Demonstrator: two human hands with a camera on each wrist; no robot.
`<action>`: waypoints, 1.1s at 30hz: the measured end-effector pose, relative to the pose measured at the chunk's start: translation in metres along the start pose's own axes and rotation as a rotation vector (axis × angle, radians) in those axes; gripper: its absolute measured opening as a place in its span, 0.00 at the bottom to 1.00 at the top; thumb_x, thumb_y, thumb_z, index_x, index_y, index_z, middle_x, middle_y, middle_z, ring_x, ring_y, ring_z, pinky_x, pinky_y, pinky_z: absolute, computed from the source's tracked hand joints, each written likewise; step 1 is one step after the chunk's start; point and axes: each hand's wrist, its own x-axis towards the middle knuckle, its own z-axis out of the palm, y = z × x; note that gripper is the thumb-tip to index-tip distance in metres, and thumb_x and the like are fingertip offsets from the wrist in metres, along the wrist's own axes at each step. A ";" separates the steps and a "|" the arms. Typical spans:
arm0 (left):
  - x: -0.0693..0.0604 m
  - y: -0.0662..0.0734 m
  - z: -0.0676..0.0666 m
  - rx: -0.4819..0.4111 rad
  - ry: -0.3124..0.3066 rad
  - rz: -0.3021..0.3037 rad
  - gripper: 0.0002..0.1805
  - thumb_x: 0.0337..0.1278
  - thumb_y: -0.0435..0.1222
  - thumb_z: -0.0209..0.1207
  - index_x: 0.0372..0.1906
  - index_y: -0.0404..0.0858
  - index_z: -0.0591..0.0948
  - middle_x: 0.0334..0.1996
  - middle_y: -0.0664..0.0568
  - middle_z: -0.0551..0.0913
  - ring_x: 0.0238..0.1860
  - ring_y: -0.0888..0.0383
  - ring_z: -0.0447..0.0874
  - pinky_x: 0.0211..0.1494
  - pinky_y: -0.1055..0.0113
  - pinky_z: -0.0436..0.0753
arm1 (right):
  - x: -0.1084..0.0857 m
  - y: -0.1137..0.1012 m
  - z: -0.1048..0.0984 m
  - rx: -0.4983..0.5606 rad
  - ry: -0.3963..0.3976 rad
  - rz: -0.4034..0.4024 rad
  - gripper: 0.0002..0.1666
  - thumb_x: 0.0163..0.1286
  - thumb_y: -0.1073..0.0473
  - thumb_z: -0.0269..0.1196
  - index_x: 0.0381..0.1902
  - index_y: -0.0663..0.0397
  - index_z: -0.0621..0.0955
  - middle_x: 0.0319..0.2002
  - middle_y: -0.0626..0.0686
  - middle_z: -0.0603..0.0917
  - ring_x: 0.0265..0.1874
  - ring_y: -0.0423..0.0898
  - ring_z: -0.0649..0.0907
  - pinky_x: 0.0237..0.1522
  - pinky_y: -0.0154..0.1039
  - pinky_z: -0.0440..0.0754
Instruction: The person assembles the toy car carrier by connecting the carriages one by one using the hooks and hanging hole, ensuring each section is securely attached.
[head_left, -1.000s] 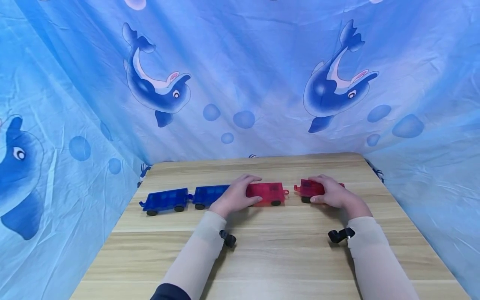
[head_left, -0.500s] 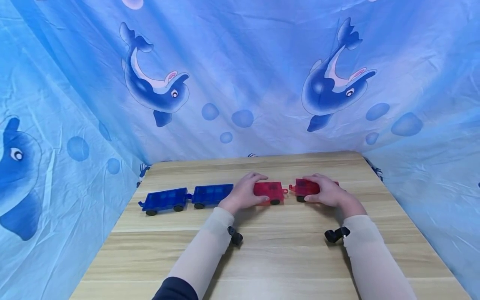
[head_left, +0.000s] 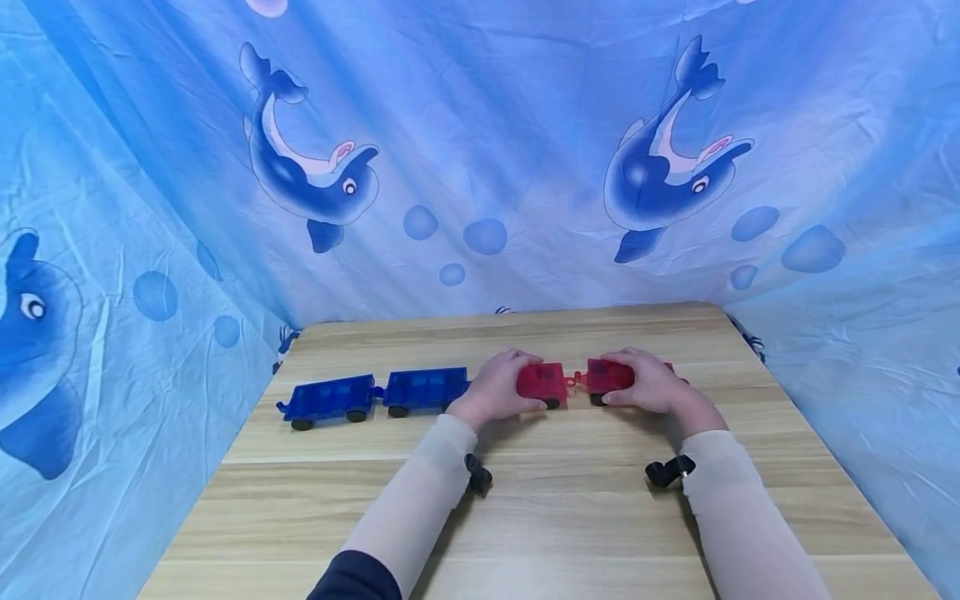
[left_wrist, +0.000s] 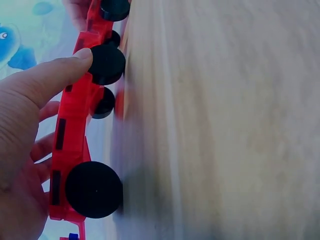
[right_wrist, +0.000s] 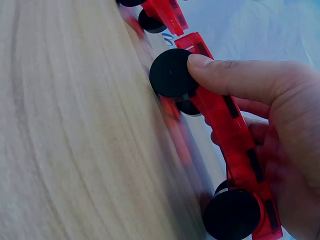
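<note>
Two translucent red toy train cars with black wheels stand in line on the table. My left hand [head_left: 498, 390] grips the left red car [head_left: 542, 382]; in the left wrist view its thumb [left_wrist: 70, 70] presses by a front wheel [left_wrist: 108, 65]. My right hand [head_left: 651, 383] holds the right red car [head_left: 609, 377], thumb [right_wrist: 225, 75] against a wheel [right_wrist: 172, 75]. Between the cars, the right car's hook meets the left car's ring [head_left: 572, 382]; whether they are linked I cannot tell. Each hand hides part of its car.
Two blue train cars, a left one [head_left: 330, 400] and a right one [head_left: 426, 390], stand joined to the left of my left hand. Wood-grain table [head_left: 555, 533] lies in front. A blue dolphin-print cloth [head_left: 480, 150] hangs behind and at both sides.
My left hand has slid right along its red car. The right hand has brought its red car left, closing the gap until hook and ring meet. The blue cars have stayed put.
</note>
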 end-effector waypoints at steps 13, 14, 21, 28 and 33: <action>-0.001 0.007 0.004 -0.016 -0.021 0.001 0.43 0.58 0.54 0.75 0.77 0.57 0.71 0.70 0.56 0.74 0.71 0.51 0.71 0.72 0.49 0.73 | 0.003 -0.002 0.005 -0.019 -0.003 0.014 0.51 0.60 0.42 0.79 0.77 0.48 0.73 0.69 0.61 0.74 0.64 0.63 0.75 0.60 0.67 0.76; -0.001 0.006 0.005 -0.024 -0.018 0.003 0.42 0.58 0.54 0.75 0.77 0.57 0.71 0.70 0.56 0.74 0.71 0.51 0.71 0.72 0.50 0.74 | 0.003 -0.002 0.005 -0.020 -0.003 0.015 0.51 0.60 0.41 0.79 0.77 0.48 0.73 0.69 0.61 0.74 0.64 0.63 0.75 0.60 0.67 0.76; -0.003 0.005 0.006 -0.072 0.004 0.010 0.37 0.60 0.53 0.74 0.73 0.56 0.76 0.65 0.60 0.75 0.68 0.56 0.72 0.69 0.56 0.77 | 0.003 -0.003 0.006 -0.027 -0.001 0.015 0.51 0.60 0.42 0.79 0.77 0.48 0.73 0.67 0.60 0.75 0.62 0.62 0.77 0.57 0.66 0.78; -0.001 0.005 0.005 -0.090 0.021 0.030 0.35 0.60 0.53 0.74 0.72 0.57 0.77 0.64 0.61 0.74 0.67 0.57 0.72 0.68 0.56 0.78 | 0.004 -0.004 0.007 -0.033 0.001 0.005 0.50 0.59 0.44 0.79 0.76 0.49 0.73 0.67 0.60 0.76 0.63 0.63 0.76 0.59 0.67 0.77; 0.001 0.005 0.005 -0.097 0.028 0.035 0.35 0.60 0.53 0.74 0.72 0.57 0.78 0.63 0.61 0.74 0.66 0.57 0.73 0.68 0.56 0.77 | 0.004 -0.008 0.007 -0.025 0.000 -0.001 0.50 0.59 0.44 0.80 0.76 0.48 0.73 0.67 0.59 0.76 0.63 0.63 0.76 0.59 0.66 0.78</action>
